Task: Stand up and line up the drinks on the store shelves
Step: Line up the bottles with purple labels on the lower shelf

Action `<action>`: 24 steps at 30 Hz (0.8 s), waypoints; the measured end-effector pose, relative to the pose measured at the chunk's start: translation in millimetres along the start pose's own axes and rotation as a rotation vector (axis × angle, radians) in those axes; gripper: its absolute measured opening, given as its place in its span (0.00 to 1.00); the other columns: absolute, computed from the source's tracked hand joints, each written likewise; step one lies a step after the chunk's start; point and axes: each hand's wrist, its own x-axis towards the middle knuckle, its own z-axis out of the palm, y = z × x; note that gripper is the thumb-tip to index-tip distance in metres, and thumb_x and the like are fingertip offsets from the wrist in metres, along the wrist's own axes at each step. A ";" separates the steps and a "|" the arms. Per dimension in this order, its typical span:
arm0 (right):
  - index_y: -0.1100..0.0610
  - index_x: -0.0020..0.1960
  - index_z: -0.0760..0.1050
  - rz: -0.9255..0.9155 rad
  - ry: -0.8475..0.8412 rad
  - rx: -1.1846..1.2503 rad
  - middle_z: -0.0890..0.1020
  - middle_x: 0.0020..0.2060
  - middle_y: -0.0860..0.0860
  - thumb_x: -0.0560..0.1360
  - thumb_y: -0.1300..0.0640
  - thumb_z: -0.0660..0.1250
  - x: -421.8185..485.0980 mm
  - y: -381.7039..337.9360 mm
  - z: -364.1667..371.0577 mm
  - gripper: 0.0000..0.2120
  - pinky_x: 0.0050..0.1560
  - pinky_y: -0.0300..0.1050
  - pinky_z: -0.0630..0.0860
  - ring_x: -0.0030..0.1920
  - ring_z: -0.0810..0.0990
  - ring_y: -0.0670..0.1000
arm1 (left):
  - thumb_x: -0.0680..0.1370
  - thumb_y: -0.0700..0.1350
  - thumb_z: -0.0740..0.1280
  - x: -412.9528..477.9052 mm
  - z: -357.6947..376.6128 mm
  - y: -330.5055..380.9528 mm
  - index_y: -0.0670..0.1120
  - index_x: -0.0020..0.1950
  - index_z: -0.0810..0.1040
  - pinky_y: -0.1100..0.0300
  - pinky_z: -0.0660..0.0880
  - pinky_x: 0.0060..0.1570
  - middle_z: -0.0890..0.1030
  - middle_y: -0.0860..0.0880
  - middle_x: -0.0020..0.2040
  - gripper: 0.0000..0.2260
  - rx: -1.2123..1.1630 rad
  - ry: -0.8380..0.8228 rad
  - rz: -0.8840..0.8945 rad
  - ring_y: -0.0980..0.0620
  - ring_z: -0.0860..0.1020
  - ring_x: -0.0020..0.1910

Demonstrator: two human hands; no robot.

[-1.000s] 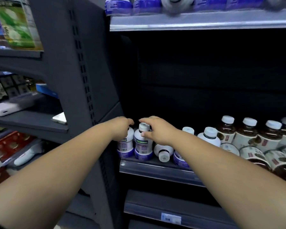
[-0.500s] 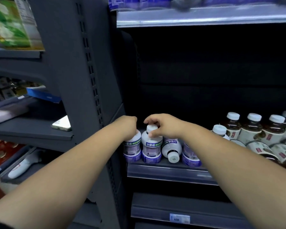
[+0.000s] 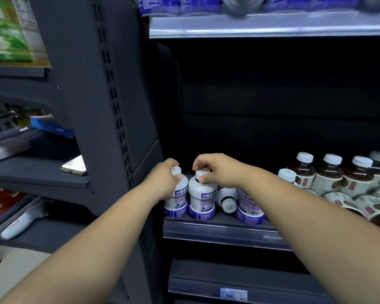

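To do this step well, we judged that each bottle should be steered from the cap with a light pinch and slid rather than lifted. It should finish label-forward against its neighbour, flush with the front lip of the shelf (image 3: pixel 217 232).

Our left hand (image 3: pixel 165 183) was curled over the cap of the leftmost white bottle (image 3: pixel 177 201), which stood upright at the left end of the shelf. Its fingers (image 3: pixel 172 163) were closed round the cap and neck, with the thumb against the bottle's shoulder.

Our right hand (image 3: pixel 216 172) pinched the cap of the second white bottle (image 3: pixel 202 199) between thumb and forefinger, the other fingers curled above it. The two bottles stood side by side, touching or nearly so.

Just to the right, a fallen bottle (image 3: pixel 227 199) lay on its side, cap toward us, between the second white bottle and another upright bottle (image 3: pixel 249 208). We judged it the next to stand up. Further right, several brown tea bottles (image 3: pixel 329 178) had toppled.
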 end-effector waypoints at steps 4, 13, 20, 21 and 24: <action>0.50 0.64 0.78 0.024 0.042 0.067 0.79 0.54 0.41 0.73 0.58 0.76 -4.4 9.3 0.6 0.21 0.54 0.30 0.70 0.52 0.76 0.38 | 0.77 0.44 0.67 -8.5 2.9 -3.6 0.55 0.65 0.74 0.55 0.74 0.57 0.78 0.51 0.58 0.17 -0.187 0.002 0.001 0.51 0.77 0.55; 0.49 0.64 0.78 0.038 0.090 0.044 0.80 0.53 0.40 0.76 0.56 0.72 -15.9 11.8 5.3 0.16 0.55 0.37 0.72 0.53 0.78 0.40 | 0.76 0.43 0.70 -2.9 1.5 0.4 0.53 0.64 0.77 0.55 0.74 0.59 0.78 0.49 0.61 0.17 -0.132 0.006 0.043 0.50 0.77 0.56; 0.45 0.67 0.75 0.015 0.054 0.016 0.76 0.59 0.42 0.75 0.54 0.73 -12.2 4.9 12.1 0.21 0.58 0.38 0.70 0.58 0.74 0.43 | 0.77 0.44 0.68 -2.2 -2.2 -1.2 0.54 0.71 0.71 0.57 0.71 0.59 0.73 0.48 0.69 0.22 -0.072 0.001 0.045 0.48 0.73 0.64; 0.46 0.65 0.76 0.027 0.077 0.007 0.76 0.57 0.42 0.75 0.54 0.73 -11.6 4.2 13.0 0.19 0.56 0.38 0.71 0.56 0.75 0.43 | 0.78 0.43 0.67 -1.7 -1.6 -1.1 0.54 0.70 0.72 0.57 0.72 0.58 0.73 0.48 0.69 0.21 -0.055 0.001 0.050 0.48 0.74 0.63; 0.46 0.59 0.77 0.021 0.042 0.090 0.78 0.51 0.38 0.75 0.61 0.71 -9.1 4.1 10.9 0.16 0.50 0.33 0.70 0.50 0.77 0.38 | 0.77 0.46 0.67 -0.7 -5.7 1.3 0.53 0.68 0.73 0.57 0.71 0.56 0.74 0.47 0.66 0.19 0.067 0.016 0.043 0.47 0.74 0.61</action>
